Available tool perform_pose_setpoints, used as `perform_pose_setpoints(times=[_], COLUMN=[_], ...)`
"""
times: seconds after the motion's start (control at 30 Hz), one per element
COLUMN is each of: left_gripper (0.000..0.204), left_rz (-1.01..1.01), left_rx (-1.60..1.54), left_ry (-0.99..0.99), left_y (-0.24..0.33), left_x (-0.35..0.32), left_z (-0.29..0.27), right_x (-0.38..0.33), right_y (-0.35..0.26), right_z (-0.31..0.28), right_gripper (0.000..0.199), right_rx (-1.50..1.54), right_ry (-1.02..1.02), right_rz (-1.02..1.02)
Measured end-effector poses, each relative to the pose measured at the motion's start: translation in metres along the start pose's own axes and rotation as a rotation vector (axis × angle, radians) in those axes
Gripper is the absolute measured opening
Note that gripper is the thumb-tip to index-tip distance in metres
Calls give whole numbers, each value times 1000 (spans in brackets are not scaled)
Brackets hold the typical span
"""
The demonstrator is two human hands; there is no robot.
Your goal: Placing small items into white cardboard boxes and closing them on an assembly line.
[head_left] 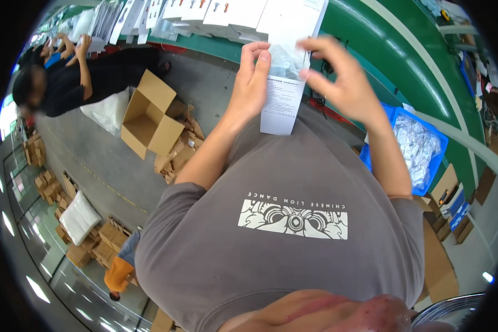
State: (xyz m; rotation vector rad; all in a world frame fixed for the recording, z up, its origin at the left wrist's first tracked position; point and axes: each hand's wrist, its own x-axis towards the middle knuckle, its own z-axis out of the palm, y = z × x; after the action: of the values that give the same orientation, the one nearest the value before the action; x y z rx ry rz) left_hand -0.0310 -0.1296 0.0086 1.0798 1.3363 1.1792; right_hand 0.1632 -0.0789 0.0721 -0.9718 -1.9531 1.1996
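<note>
My left hand [253, 77] pinches a small clear plastic bag [285, 60] together with a folded white printed leaflet [282, 105] that hangs down from it. My right hand [337, 77] hovers just to the right of the bag, fingers spread and curled, its fingertips close to the bag's upper edge. Both hands are raised over the near edge of a green work surface [371, 50]. Whether the right fingers touch the bag is unclear.
A blue bin [440, 160] of small clear packets sits at my right. White flat boxes [216, 14] lie along the bench. An open cardboard box [146, 119] and scrap cardboard stand on the grey floor at left, near a person in black [77, 80].
</note>
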Motion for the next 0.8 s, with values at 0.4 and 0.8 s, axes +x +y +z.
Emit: perform_pose_setpoints(times=[0.4,0.8], left_gripper=[31,48], left_rz=[286,307], left_rx=[176,396], left_ry=[-319,-382], left_y=[-5,-3], left_x=[-3,3], left_z=[-13,-4], right_x=[-1,-4], right_y=[62,47], right_z=[6,9], right_gripper=[29,17], right_rx=[447,42], right_ry=[453,160], right_rz=[43,-227])
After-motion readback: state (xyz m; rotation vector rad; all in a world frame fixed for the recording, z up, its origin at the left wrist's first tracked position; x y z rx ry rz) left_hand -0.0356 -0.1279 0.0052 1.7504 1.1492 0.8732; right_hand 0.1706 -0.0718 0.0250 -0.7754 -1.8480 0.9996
